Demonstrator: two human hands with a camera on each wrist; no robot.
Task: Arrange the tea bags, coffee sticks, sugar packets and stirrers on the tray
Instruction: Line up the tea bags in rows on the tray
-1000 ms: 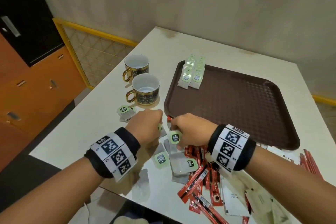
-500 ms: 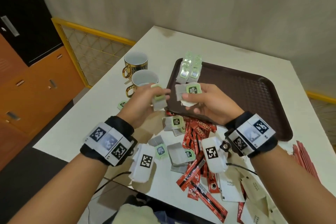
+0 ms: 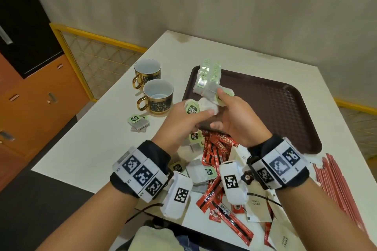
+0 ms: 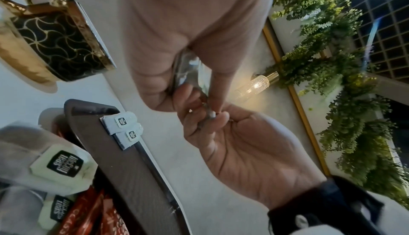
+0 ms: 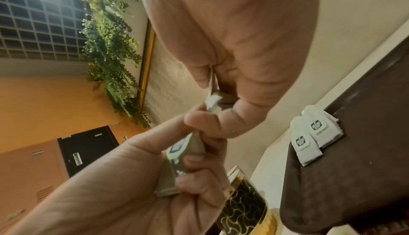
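Tea bags (image 3: 201, 107), a small handful, are held above the near left edge of the tray (image 3: 271, 108), between both hands. The left hand (image 3: 179, 122) pinches a few with a green tag uppermost; the right hand (image 3: 234, 120) closes its grip on another few just beside them, so that the two bundles touch and seem to be being squared into one stack. Each grip is therefore grasping tea bags, with neither released.

Progress, as judged from the layout: two short rows of tea bags (image 3: 208, 76) already lie at the tray's far left corner, and the rest of the tray is bare. Left to place are the held bags, the loose tea bags on the worktop (image 3: 91, 138), one pair (image 3: 138, 122) near the cups (image 3: 158, 98), the red coffee sticks (image 3: 218, 149), the white sugar packets (image 3: 255, 206) and the stirrers (image 3: 336, 185) at the right edge. The task appears to be at an early stage.

Compared with the view half a second before, the hands have drawn together and moved towards the tray rows; then each held its bundle apart from the other. A second before, both were down on the worktop pile, gathering bags.
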